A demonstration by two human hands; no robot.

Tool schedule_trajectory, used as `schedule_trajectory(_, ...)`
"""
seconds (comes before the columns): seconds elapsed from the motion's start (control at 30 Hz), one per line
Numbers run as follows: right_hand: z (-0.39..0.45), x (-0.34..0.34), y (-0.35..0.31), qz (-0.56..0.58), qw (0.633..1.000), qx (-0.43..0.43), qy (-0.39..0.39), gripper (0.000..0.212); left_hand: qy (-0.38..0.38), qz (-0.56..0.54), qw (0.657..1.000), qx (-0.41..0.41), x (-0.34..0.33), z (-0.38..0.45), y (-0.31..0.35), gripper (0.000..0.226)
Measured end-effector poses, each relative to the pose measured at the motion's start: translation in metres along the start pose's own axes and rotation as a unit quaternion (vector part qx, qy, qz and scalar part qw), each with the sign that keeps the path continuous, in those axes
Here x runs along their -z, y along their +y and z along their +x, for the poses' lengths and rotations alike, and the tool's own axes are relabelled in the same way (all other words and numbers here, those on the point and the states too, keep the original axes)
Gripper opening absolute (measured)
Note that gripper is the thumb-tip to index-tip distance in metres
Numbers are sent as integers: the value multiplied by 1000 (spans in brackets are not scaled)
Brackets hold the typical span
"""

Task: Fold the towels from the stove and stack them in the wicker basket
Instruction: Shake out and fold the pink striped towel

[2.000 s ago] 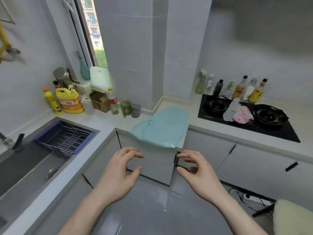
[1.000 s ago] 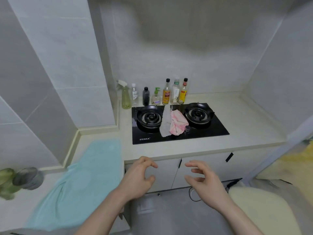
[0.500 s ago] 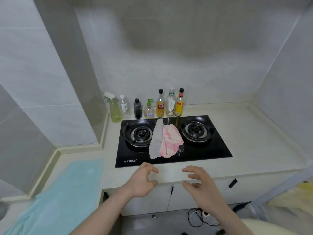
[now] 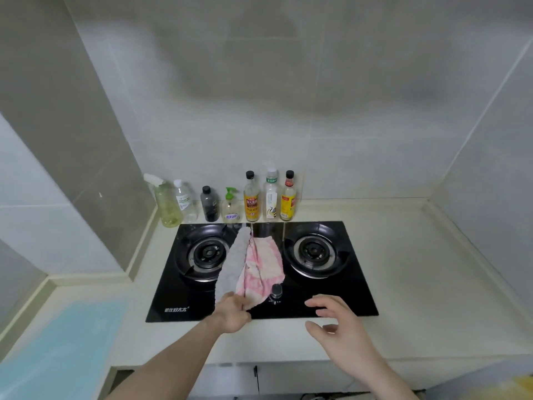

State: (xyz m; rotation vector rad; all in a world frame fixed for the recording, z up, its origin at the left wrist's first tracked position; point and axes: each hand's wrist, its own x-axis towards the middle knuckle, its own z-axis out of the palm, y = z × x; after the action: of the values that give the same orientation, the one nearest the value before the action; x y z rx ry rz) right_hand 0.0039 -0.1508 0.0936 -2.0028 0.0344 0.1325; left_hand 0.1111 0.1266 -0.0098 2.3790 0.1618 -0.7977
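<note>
Two towels lie bunched between the burners of the black stove (image 4: 357, 287): a grey towel (image 4: 232, 265) on the left and a pink-and-white towel (image 4: 264, 265) beside it. My left hand (image 4: 232, 313) has its fingers on the near ends of both towels and seems to pinch them. To the right, my right hand (image 4: 336, 321) hovers over the stove's front edge with its fingers spread and holds nothing. No wicker basket is in view.
Several bottles (image 4: 253, 197) line the wall behind the stove, with a spray bottle (image 4: 164, 202) at the left. A light blue cloth (image 4: 63, 347) lies spread on the counter at the lower left. A stove knob (image 4: 277, 290) sits just right of the towels.
The view has turned from the sink corner to the stove and come closer. Both hands have reached forward; the left hand now touches the towels' near ends.
</note>
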Motion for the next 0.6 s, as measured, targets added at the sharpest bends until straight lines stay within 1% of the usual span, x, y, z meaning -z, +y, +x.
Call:
schedule_trajectory(0.13, 13, 16, 7, 1, 1000, -2, 3, 41, -13, 44, 999, 26, -2, 18, 5, 67)
schedule_trajectory(0.2, 17, 23, 12, 1, 1000, -2, 3, 41, -20, 54, 998, 28, -3, 30, 0, 71)
schedule_trajectory(0.27, 20, 29, 15, 5, 1000, -2, 7, 42, -44, 53, 997, 18, 0, 36, -3, 61)
schedule_trajectory(0.3, 21, 32, 16, 7, 1000, -3, 9, 43, -53, 37, 998, 13, 3, 35, -3, 51)
schedule_trajectory(0.33, 23, 34, 17, 9, 1000, -6, 9, 43, -45, 13, 999, 4, 5, 35, -3, 41)
schedule_trajectory(0.37, 25, 37, 18, 11, 1000, -8, 8, 41, -26, -20, 999, -8, 9, 32, 1, 35)
schedule_trajectory(0.43, 29, 41, 17, 15, 1000, -10, 2, 35, 42, -88, 994, -46, 24, 18, 18, 39)
schedule_trajectory(0.47, 32, 43, 15, 17, 1000, -9, 0, 35, 80, -124, 986, -78, 34, 12, 28, 33)
schedule_trajectory(0.53, 39, 46, 10, 15, 1000, -6, -2, 34, 144, -178, 964, -139, 59, -2, 53, 11)
schedule_trajectory(0.6, 47, 49, 4, 16, 1000, 3, -5, 34, 212, -192, 941, -179, 85, -15, 76, 22)
